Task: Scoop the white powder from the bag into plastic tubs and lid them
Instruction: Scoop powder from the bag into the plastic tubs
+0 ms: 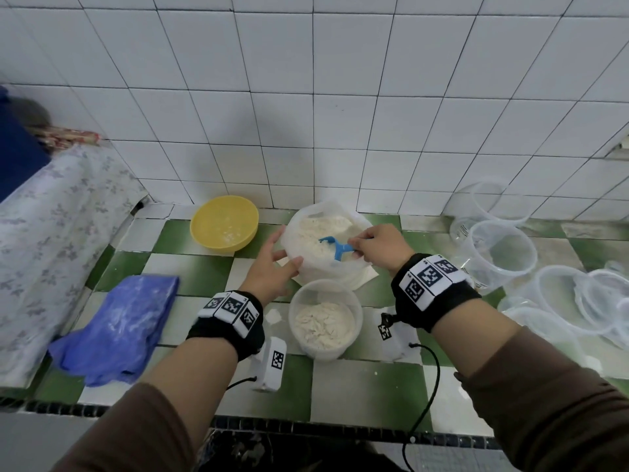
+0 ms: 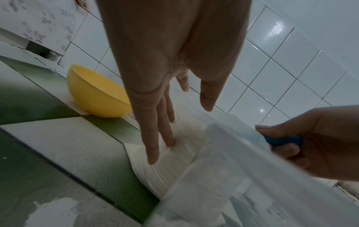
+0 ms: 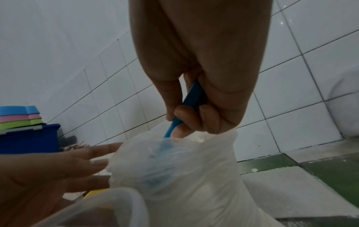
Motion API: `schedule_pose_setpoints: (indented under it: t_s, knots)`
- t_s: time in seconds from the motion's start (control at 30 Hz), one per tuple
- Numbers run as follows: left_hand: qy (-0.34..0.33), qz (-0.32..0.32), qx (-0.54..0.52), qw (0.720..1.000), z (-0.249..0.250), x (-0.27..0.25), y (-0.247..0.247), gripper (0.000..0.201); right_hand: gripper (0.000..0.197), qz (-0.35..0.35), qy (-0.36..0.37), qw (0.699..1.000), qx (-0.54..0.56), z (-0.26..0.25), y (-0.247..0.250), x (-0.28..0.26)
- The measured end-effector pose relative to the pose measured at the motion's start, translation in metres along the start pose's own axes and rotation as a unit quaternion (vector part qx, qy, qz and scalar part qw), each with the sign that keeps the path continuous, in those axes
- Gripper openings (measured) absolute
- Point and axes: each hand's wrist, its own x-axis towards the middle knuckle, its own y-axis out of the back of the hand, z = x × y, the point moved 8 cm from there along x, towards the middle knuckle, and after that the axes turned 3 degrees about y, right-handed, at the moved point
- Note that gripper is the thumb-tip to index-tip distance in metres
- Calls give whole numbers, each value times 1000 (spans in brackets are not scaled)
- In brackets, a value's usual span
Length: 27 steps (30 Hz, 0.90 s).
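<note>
Head view: right hand point(image 1: 381, 245) around scoop point(image 1: 337, 247)

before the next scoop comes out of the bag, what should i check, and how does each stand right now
1. Right hand grips the blue scoop by its handle: ok.
2. Left hand steadies the bag, straight fingers against its side: ok.
3. Bag mouth open: ok.
4. Tub stands upright just in front of the bag, unlidded, about half full, room left: ok.
5. Scoop loaded with powder: cannot tell.
6. Lid within reach: cannot tell; the clear tubs on the right are too blurred to pick one out.
</note>
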Motion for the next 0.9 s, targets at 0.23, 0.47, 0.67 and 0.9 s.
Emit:
schedule_pose_setpoints:
  t_s: [0.23, 0.47, 0.67, 0.9]
  knots:
    - [-12, 0, 13, 1000, 0, -9, -3, 71, 14, 14, -40, 987, 155, 2, 24, -15]
    - [-9, -5, -2, 1000, -3, -15, -6, 71, 14, 36, -39, 966, 251, -2, 43, -33]
    - [-2, -10, 14, 1000, -7, -22, -6, 79, 16, -5, -24, 968, 251, -2, 46, -51]
    - [4, -12, 8, 1000, -9, -27, -2, 81, 15, -106, -16, 975, 193, 11, 30, -68]
